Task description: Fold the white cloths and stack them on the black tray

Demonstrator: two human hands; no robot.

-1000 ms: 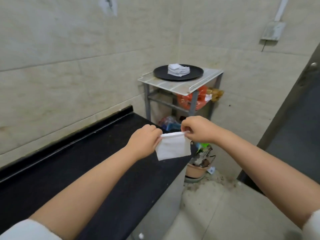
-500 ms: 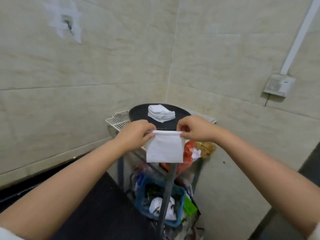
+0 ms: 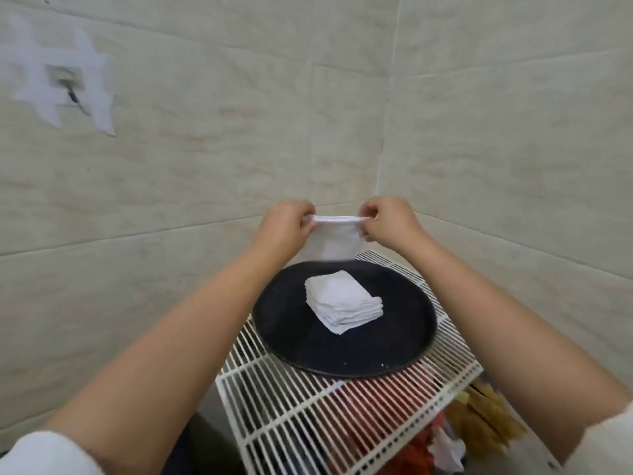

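Note:
A folded white cloth (image 3: 331,244) hangs in the air above the far rim of the round black tray (image 3: 284,320). My left hand (image 3: 282,228) pinches its top left corner and my right hand (image 3: 387,221) pinches its top right corner, so the top edge is stretched between them. On the middle of the tray lies a neat stack of folded white cloths (image 3: 342,305), below and nearer than the held cloth.
The tray sits on a white wire rack shelf (image 3: 308,416) in the corner of two tiled walls. Red, yellow and white items show under the rack at the lower right. A patched socket (image 3: 65,77) is on the left wall.
I have come up close to the rack, so the tray and stack now lie right under my hands. Both hands still hold the cloth by its top corners, now over the tray.

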